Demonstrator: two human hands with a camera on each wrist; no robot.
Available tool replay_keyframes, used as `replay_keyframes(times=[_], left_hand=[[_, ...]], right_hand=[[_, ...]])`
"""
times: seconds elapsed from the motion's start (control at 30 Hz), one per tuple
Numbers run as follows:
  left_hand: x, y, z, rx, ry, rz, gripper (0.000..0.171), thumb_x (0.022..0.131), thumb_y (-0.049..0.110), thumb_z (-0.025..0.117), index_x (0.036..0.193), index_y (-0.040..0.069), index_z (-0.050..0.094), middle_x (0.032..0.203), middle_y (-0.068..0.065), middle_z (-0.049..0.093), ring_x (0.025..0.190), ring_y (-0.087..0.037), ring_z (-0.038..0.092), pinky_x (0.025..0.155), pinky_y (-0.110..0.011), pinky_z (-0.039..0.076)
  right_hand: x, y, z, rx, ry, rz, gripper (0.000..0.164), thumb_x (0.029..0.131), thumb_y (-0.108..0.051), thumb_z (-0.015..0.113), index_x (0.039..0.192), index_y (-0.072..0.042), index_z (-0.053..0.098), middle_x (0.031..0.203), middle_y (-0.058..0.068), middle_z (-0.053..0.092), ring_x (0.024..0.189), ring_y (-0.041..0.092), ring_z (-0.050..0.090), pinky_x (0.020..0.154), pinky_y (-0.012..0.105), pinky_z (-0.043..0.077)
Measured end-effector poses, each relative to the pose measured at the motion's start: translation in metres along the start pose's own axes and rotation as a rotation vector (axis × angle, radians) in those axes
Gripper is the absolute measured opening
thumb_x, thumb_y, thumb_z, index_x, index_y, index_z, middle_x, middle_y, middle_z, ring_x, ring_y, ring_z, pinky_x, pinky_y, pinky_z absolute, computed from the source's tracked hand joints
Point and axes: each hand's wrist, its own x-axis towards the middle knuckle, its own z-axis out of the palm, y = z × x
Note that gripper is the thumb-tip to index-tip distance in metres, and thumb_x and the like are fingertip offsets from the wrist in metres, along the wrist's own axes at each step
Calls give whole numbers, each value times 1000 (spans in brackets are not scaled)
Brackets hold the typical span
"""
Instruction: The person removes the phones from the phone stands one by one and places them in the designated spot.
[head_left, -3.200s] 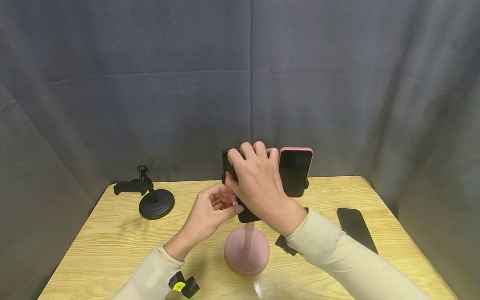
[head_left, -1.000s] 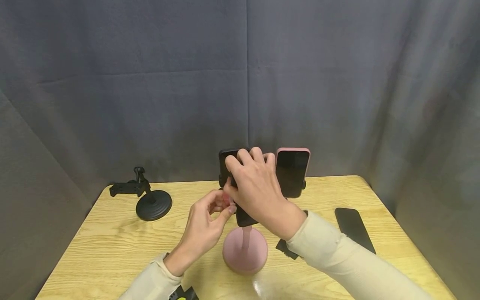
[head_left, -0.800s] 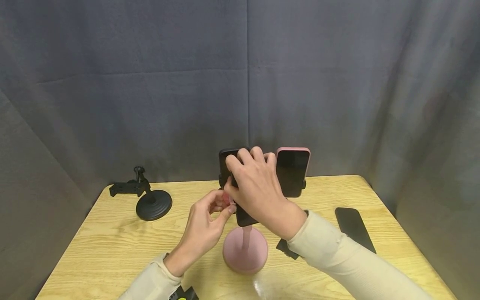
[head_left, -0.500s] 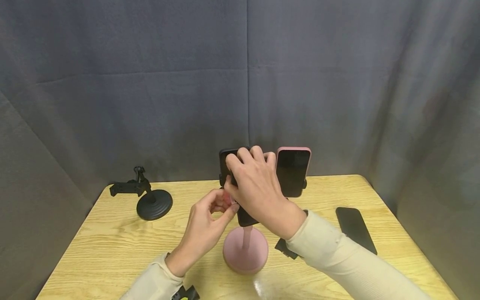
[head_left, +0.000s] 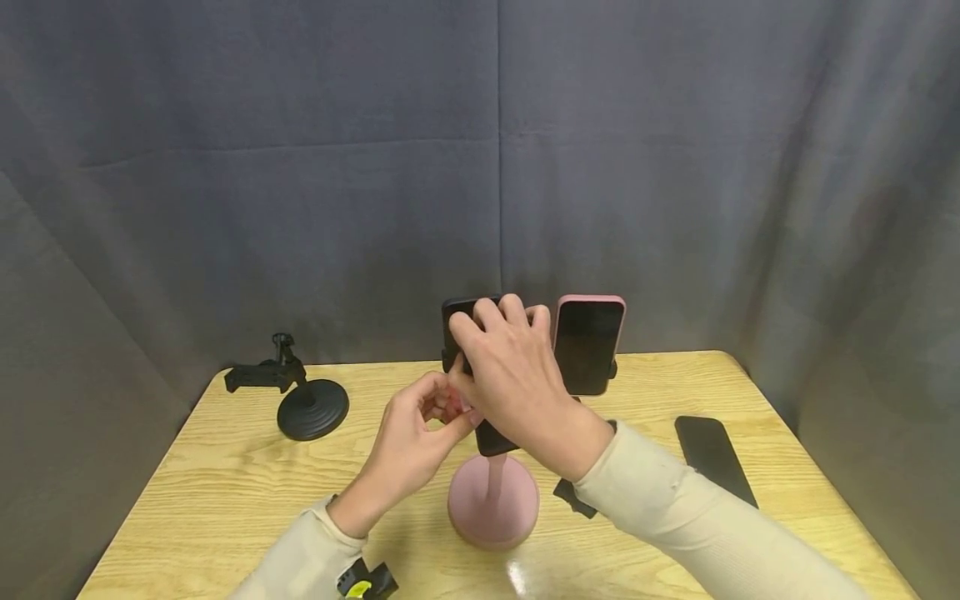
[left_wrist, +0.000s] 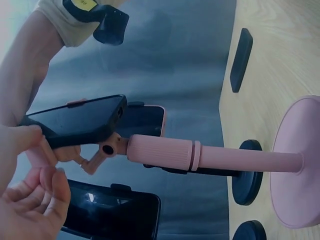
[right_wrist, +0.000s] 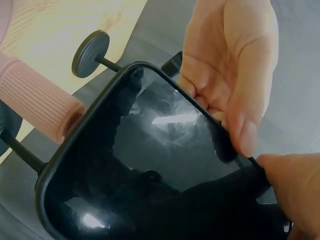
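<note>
A pink phone stand (head_left: 493, 504) stands at mid-table, with a black phone (head_left: 495, 440) at its top end, screen facing the person. My right hand (head_left: 517, 367) grips this phone from above, its fingers over the far edge and covering much of the screen. At the phone's left edge my left hand (head_left: 408, 442) pinches the pink clamp (left_wrist: 41, 154) of the stand between thumb and fingers. The left fingertips partly hide that clamp. The stand's jointed arm (left_wrist: 92, 164) shows behind the phone in the left wrist view.
Behind the right hand stands another black phone (head_left: 453, 321) in a holder; a pink-edged phone (head_left: 588, 346) is upright beside it. A black stand (head_left: 311, 408) stands at left. A black phone-like slab (head_left: 716, 458) lies at right, near a small black object (head_left: 573, 497).
Over about three seconds the gripped phone's lower end has dropped slightly, and the right hand with it. The left hand has shifted a little at the clamp. Both hands keep their hold.
</note>
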Motion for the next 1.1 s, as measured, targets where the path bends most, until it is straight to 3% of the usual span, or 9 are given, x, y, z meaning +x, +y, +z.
replay_keyframes(times=[0.23, 0.47, 0.7, 1.1], left_hand=[[1, -2, -2, -35, 11, 36, 15, 85, 9, 81, 94, 9, 69, 80, -5, 65, 73, -8, 61, 68, -21, 55], [-2, 7, 0, 57, 45, 40, 7, 86, 8, 79, 90, 10, 74, 79, -4, 73, 71, -6, 68, 72, -22, 60], [-7, 14, 3, 51, 67, -25, 7, 88, 8, 78, 92, 10, 73, 84, -5, 72, 76, -8, 70, 75, -20, 60], [-8, 13, 1, -25, 49, -65, 18, 88, 3, 77, 106, 5, 74, 94, -10, 74, 84, -11, 72, 76, -19, 59]], right_hand=[[1, 1, -1, 11, -15, 4, 14, 77, -11, 72, 87, -14, 62, 78, 3, 56, 76, 25, 48, 69, 43, 37], [2, -1, -1, 7, -3, -2, 11, 78, -9, 68, 86, -13, 61, 77, 3, 55, 76, 25, 47, 68, 42, 37], [1, 0, 1, 15, 3, 2, 14, 76, -10, 70, 85, -13, 61, 77, 3, 55, 75, 25, 47, 68, 43, 37], [0, 4, -2, 44, -20, 14, 16, 77, -12, 73, 85, -14, 60, 78, 3, 55, 76, 25, 46, 69, 43, 36]])
